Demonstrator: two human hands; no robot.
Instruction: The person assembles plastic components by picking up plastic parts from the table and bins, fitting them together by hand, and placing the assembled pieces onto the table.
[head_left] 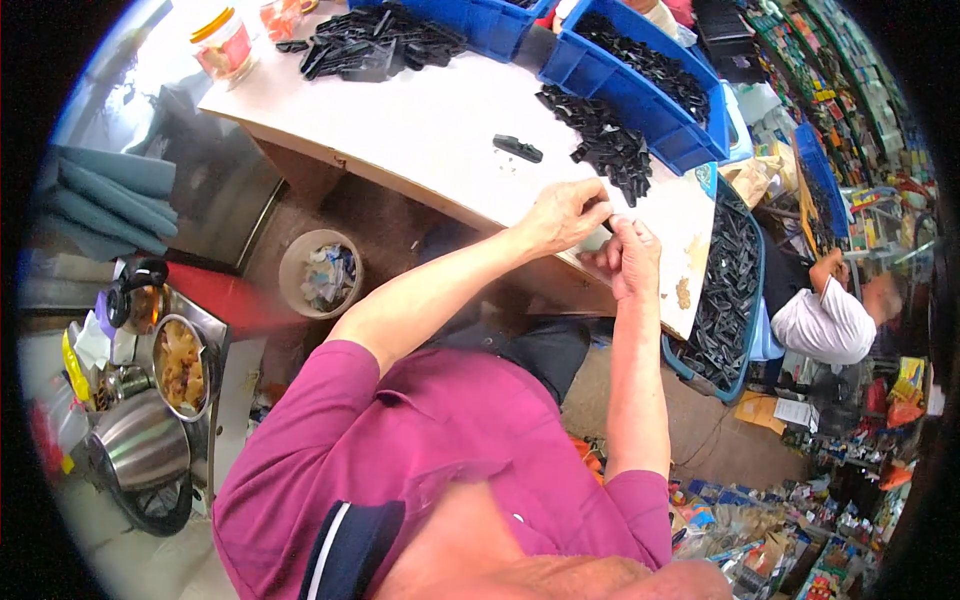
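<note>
Over the front edge of the white table (420, 125), my left hand (568, 216) and my right hand (634, 256) meet with fingertips pinched together. Between them shows a dark sliver of a small black plastic part (608, 226), mostly covered by the fingers. One loose black plastic piece (517, 149) lies on the tabletop just beyond my left hand, with tiny bits beside it. Farther off, a heap of similar black pieces (607, 147) spreads next to a blue bin (640, 100) filled with more of them.
Another black heap (375, 42) lies at the far left near a plastic jar (223, 48). At the table's right end stands a teal tub (738, 300) of black pieces. A person (828, 322) sits beyond it. A waste bucket (320, 268) is on the floor at left.
</note>
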